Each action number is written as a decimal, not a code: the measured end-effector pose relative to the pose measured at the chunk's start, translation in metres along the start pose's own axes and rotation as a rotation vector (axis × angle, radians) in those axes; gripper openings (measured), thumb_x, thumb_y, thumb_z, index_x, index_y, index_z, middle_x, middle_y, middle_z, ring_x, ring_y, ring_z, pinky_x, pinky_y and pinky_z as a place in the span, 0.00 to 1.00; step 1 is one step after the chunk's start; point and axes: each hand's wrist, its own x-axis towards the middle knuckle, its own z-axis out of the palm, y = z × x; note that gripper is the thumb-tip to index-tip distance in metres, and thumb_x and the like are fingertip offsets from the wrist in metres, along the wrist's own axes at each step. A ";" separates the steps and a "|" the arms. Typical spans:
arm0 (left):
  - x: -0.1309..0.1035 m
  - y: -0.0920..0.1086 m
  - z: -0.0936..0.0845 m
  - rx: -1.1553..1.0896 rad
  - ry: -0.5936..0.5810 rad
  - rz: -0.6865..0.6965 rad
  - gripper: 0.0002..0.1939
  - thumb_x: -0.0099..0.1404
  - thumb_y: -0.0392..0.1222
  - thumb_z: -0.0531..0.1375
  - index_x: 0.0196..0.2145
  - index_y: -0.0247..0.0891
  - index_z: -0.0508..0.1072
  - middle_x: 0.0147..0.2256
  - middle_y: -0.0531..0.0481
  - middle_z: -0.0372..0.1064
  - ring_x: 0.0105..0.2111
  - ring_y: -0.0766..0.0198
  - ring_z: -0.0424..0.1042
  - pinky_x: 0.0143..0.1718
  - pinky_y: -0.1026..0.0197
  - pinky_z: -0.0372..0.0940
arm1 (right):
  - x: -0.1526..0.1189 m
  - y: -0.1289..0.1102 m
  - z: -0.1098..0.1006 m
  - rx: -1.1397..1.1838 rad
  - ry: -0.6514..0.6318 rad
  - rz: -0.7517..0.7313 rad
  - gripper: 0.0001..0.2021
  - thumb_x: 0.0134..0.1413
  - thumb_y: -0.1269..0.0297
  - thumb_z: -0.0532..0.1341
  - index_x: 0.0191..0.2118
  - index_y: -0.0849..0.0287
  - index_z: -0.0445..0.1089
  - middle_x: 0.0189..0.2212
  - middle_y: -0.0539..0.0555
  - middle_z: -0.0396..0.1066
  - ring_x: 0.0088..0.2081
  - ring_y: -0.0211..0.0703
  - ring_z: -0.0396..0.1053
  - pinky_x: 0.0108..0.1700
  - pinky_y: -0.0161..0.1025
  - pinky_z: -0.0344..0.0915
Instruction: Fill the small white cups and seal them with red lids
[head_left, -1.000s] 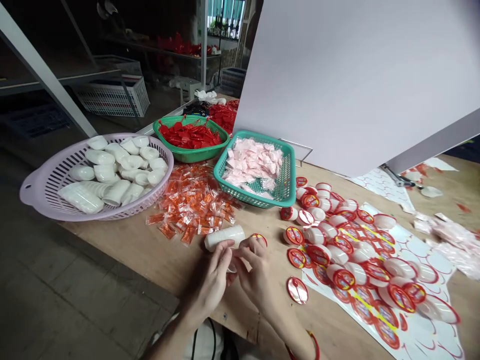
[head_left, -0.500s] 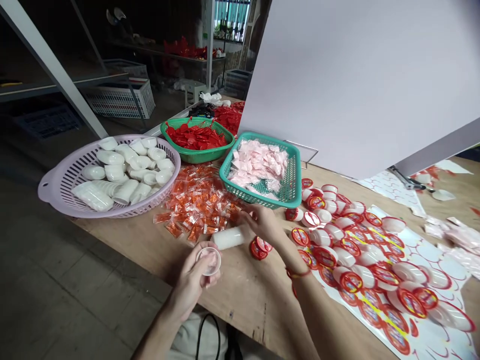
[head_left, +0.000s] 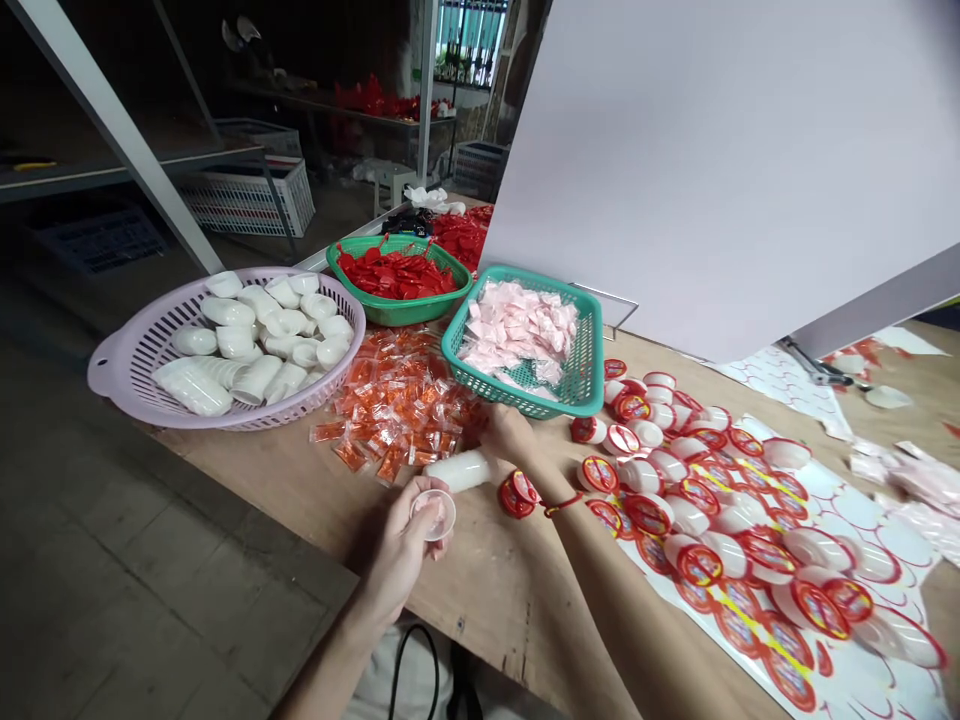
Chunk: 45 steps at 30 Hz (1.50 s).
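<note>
Fingers of my left hand (head_left: 409,535) wrap round a small white cup (head_left: 433,516), its mouth facing me, with something pinkish inside under my thumb. My right hand (head_left: 510,440) reaches to the right edge of the pile of orange packets (head_left: 397,400); its fingertips are hidden, and what they hold, if anything, cannot be made out. A white stack of cups (head_left: 457,470) lies on its side between my hands. Just below my right wrist sit red-lidded pieces (head_left: 518,494) on the wooden table (head_left: 480,590).
A lilac basket (head_left: 112,375) holds white cups. Behind are a green basket (head_left: 397,313) of red pieces and a teal basket (head_left: 589,350) of pink packets. Many red-lidded cups (head_left: 690,515) cover the right side, partly on a printed sheet (head_left: 892,600). A large white panel (head_left: 712,170) stands behind.
My right hand has moved slightly up and left, to the orange packets. My left hand and its cup have shifted slightly right. The view has shifted a little.
</note>
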 end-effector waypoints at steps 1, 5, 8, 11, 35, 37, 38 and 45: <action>0.000 0.000 0.000 0.010 -0.002 -0.002 0.08 0.55 0.41 0.58 0.32 0.37 0.63 0.21 0.58 0.59 0.18 0.73 0.58 0.20 0.67 0.51 | -0.005 -0.001 -0.006 0.014 0.018 -0.008 0.06 0.43 0.80 0.55 0.27 0.65 0.67 0.26 0.58 0.71 0.28 0.41 0.67 0.29 0.34 0.59; 0.001 -0.002 0.004 0.021 -0.038 -0.032 0.08 0.54 0.41 0.58 0.32 0.36 0.64 0.23 0.55 0.63 0.21 0.69 0.64 0.23 0.65 0.58 | -0.044 -0.006 -0.035 0.323 0.048 -0.170 0.07 0.53 0.75 0.51 0.35 0.62 0.64 0.27 0.53 0.70 0.27 0.37 0.67 0.28 0.32 0.61; 0.002 -0.005 0.011 0.009 -0.039 -0.074 0.10 0.52 0.41 0.60 0.32 0.36 0.65 0.25 0.54 0.65 0.23 0.65 0.68 0.25 0.62 0.61 | -0.083 -0.012 -0.047 0.557 0.036 -0.379 0.07 0.54 0.73 0.51 0.32 0.60 0.65 0.25 0.51 0.68 0.25 0.37 0.66 0.27 0.32 0.61; 0.002 -0.008 0.019 -0.035 -0.051 -0.109 0.11 0.53 0.40 0.60 0.35 0.36 0.66 0.28 0.52 0.67 0.24 0.65 0.68 0.27 0.61 0.62 | -0.111 -0.018 -0.041 0.495 0.190 -0.411 0.08 0.52 0.75 0.50 0.30 0.60 0.65 0.27 0.53 0.67 0.26 0.37 0.65 0.26 0.32 0.61; -0.002 -0.023 0.039 0.129 -0.288 -0.070 0.10 0.59 0.41 0.56 0.40 0.39 0.66 0.33 0.50 0.67 0.26 0.67 0.63 0.26 0.65 0.57 | -0.152 -0.009 0.001 0.766 0.360 -0.035 0.07 0.55 0.67 0.54 0.40 0.59 0.64 0.34 0.55 0.68 0.27 0.38 0.67 0.26 0.35 0.65; -0.003 -0.023 0.038 0.154 -0.319 -0.066 0.10 0.59 0.40 0.56 0.40 0.39 0.67 0.31 0.51 0.66 0.26 0.67 0.62 0.27 0.66 0.57 | -0.151 -0.007 0.004 0.831 0.300 0.022 0.05 0.55 0.68 0.53 0.37 0.59 0.63 0.28 0.52 0.68 0.22 0.36 0.65 0.22 0.32 0.62; -0.004 -0.022 0.037 0.160 -0.345 -0.080 0.10 0.59 0.40 0.56 0.41 0.40 0.67 0.31 0.51 0.66 0.26 0.68 0.62 0.28 0.66 0.57 | -0.151 -0.007 0.006 0.817 0.316 0.034 0.04 0.54 0.69 0.53 0.35 0.59 0.64 0.25 0.51 0.67 0.21 0.36 0.64 0.22 0.32 0.61; -0.006 -0.032 0.030 0.236 -0.312 -0.142 0.15 0.60 0.40 0.53 0.45 0.39 0.67 0.37 0.48 0.68 0.28 0.64 0.65 0.29 0.64 0.61 | -0.166 -0.005 0.008 0.635 0.469 -0.060 0.08 0.54 0.73 0.51 0.35 0.60 0.66 0.27 0.53 0.67 0.25 0.36 0.65 0.25 0.32 0.62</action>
